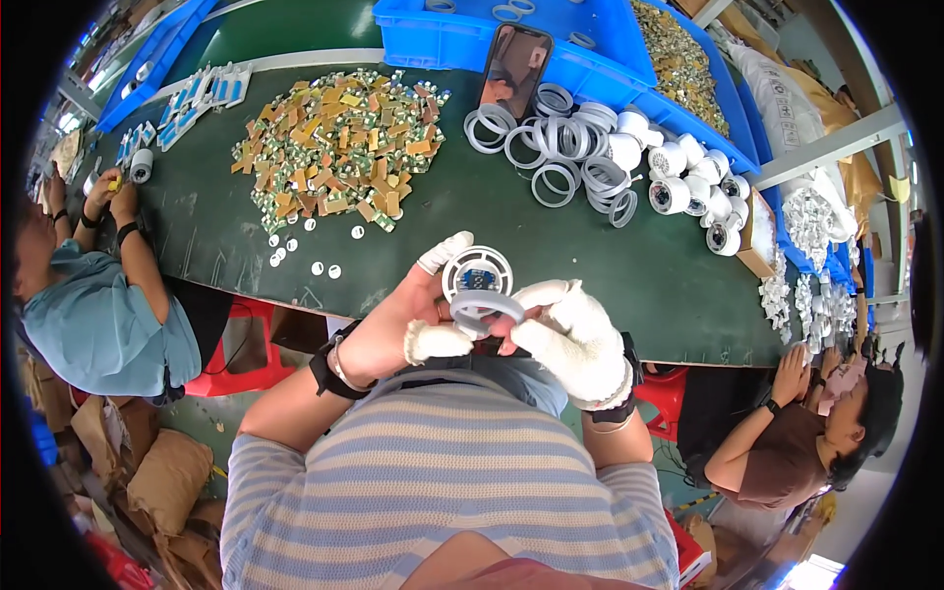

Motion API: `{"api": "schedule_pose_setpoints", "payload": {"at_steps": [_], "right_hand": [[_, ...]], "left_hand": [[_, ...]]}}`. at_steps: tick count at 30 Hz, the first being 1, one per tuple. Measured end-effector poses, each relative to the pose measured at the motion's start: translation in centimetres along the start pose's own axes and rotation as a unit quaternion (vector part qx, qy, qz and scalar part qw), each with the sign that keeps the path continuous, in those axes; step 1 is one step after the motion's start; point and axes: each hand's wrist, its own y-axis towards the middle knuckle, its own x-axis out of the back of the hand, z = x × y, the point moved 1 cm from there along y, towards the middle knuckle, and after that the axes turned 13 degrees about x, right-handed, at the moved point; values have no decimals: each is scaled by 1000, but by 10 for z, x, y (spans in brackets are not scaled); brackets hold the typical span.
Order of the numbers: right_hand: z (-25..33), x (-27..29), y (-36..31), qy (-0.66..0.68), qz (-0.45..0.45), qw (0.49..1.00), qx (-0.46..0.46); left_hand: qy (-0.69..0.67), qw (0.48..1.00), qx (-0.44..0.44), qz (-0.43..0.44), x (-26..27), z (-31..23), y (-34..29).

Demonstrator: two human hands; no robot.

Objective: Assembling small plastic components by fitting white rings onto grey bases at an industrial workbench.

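Note:
My left hand (401, 317), with white covers on its thumb and a fingertip, is closed around a round white housing (479, 256). Its open face points up and shows a blue part inside. A grey ring (500, 302) sits tilted at the housing's near side, between my hands. My right hand (578, 339), in a white knit glove with bare fingertips, pinches that ring at its right edge. Whether ring and housing touch is hard to make out. Both hands are over the table's near edge.
On the green table (413, 258) lie a heap of small circuit boards (339, 143), white discs (317, 267), grey rings (558, 184) and white housings (671, 194). A phone (514, 71) leans against a blue bin (433, 37). People work at left (108, 324) and right (787, 447).

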Motion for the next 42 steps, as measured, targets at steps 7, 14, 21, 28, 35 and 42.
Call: {"api": "schedule_pose_setpoints", "payload": {"at_steps": [7,14,21,28,35,42], "right_hand": [[4,-8,-2,-257,-22,960,110],[0,-9,-6,-233,-30,967,93],[-4,-15,-3,-250,-49,961,108],[-2,-18,-2,-271,-65,954,114],[-20,-16,-1,-198,-137,967,84],[-17,-21,19,-464,37,865,188]], "left_hand": [[134,991,-13,-29,4,6,-5],[177,982,-55,-33,2,11,-4],[182,979,-86,-34,0,15,-3],[167,981,-92,-41,1,14,-3],[184,978,-88,-42,-2,16,-5],[346,934,-84,-32,-3,17,-1]]}}
